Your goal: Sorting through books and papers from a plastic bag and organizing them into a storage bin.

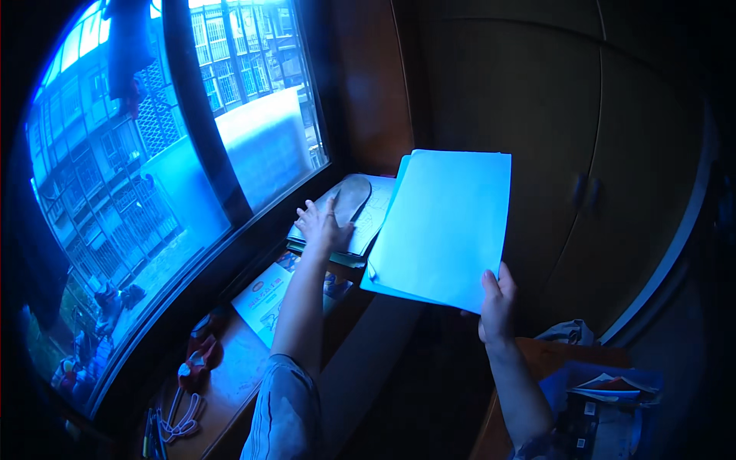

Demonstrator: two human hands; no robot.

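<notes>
My right hand [497, 299] grips a few sheets of pale paper [441, 222] by their lower right corner, held up beside a stack of books and papers [368, 230] on the windowside desk. My left hand [322, 226] has its fingers spread on or just over the top of that stack, touching or nearly touching a flat grey oval object [354, 193], which lies on a drawn-on page. Below the stack a printed booklet [253, 295] lies on the desk, partly hidden by my left forearm.
A window [100, 192] runs along the left. Red objects [199, 356], a looped cord [184, 425] and pens [153, 437] sit on the desk [234, 364]. Dark cabinet doors [521, 92] stand behind. A wooden surface at lower right holds a translucent bin [644, 387] with papers.
</notes>
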